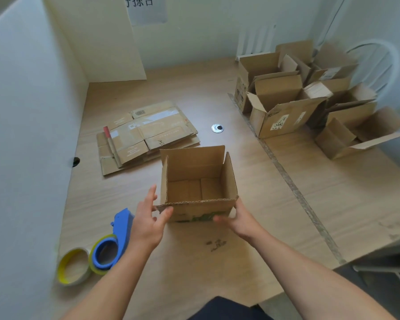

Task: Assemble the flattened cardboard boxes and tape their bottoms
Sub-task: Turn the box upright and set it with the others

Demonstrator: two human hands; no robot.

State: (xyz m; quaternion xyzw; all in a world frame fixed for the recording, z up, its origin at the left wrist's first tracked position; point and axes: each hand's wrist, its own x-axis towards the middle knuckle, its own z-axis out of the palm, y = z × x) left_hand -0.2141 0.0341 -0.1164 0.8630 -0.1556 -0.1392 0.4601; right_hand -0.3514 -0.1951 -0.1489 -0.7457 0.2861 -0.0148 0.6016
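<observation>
The box (195,167) seemed light and stiff, best held by its sides; left hand (148,218) spread apart, right hand (239,218) gripping its corner.

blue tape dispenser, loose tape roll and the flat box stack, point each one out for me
blue tape dispenser (121,227), head view, on its blue handle
loose tape roll (61,267), head view, on its yellow left rim
flat box stack (148,132), head view, on the top sheet

A: Open box (195,172)?
B: Corrugated cardboard, matt brown, raw fluted edge.
A: Flattened boxes (148,132)?
B: Same cardboard, glossy tape strips.
A: Table (194,93)?
B: Pale wood-grain, matt.
A: Tape dispenser (121,229)?
B: Blue plastic, smooth.
A: Tape roll (73,266)?
B: Glossy film, yellowish.
A: Round grommet (217,128)?
B: Shiny metal.
</observation>
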